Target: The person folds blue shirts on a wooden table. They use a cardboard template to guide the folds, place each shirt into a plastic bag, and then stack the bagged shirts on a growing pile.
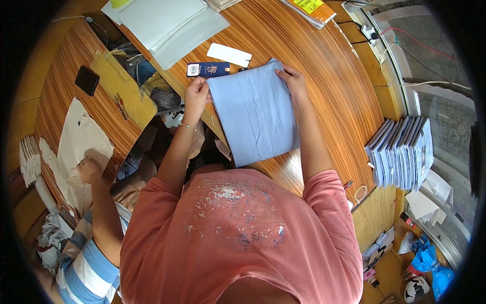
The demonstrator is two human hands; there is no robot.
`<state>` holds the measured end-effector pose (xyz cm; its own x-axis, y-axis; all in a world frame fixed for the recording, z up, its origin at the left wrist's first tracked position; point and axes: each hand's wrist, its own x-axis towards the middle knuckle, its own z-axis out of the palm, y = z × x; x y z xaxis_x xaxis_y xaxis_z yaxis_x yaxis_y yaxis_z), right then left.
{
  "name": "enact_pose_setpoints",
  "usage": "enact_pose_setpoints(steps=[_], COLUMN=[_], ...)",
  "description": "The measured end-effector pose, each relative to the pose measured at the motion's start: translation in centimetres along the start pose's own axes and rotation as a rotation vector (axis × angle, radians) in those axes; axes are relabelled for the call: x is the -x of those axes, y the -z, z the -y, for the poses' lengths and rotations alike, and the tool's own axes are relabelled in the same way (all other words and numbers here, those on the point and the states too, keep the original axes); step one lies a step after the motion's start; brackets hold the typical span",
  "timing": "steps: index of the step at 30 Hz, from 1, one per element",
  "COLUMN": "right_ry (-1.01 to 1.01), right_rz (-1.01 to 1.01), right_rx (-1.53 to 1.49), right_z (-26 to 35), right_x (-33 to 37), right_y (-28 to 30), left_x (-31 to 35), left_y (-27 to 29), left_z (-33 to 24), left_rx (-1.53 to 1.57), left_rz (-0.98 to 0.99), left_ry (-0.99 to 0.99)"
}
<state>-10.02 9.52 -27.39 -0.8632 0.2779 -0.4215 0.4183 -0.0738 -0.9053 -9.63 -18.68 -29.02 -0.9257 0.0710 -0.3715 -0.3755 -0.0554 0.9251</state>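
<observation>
A folded light-blue garment is spread between my two hands, creased down its middle. My left hand pinches its far left corner, and a thin bracelet circles that wrist. At the far right corner, the thumb and fingers of my right hand are closed on the cloth. Just beyond the garment's far edge, a navy hang tag and a white tag lie on the wooden table. Whether both tags are attached to the garment, I cannot tell.
A stack of folded blue garments stands at the right. White sheets lie at the far left of my table. On the left table are a phone, small scissors and cream cloth, under a co-worker's hand.
</observation>
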Motion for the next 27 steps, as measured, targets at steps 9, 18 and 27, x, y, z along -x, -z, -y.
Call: enact_pose_setpoints(steps=[9,18,27], right_ry=[-0.009,0.034,0.200], right_rz=[-0.028,0.001,-0.054], right_rx=[0.057,0.050,0.450], right_z=[0.5,0.8,0.0], right_x=[-0.1,0.5,-1.0], right_y=[-0.4,-0.6,0.3], left_x=[2.2,5.5,4.1], left_y=[-0.4,-1.3,-1.0], left_z=[-1.9,0.5,-2.3], left_rx=[-0.159,-0.208,-0.695], left_rz=[0.058,0.027,-0.130], left_ry=[-0.044,-0.232,-0.331])
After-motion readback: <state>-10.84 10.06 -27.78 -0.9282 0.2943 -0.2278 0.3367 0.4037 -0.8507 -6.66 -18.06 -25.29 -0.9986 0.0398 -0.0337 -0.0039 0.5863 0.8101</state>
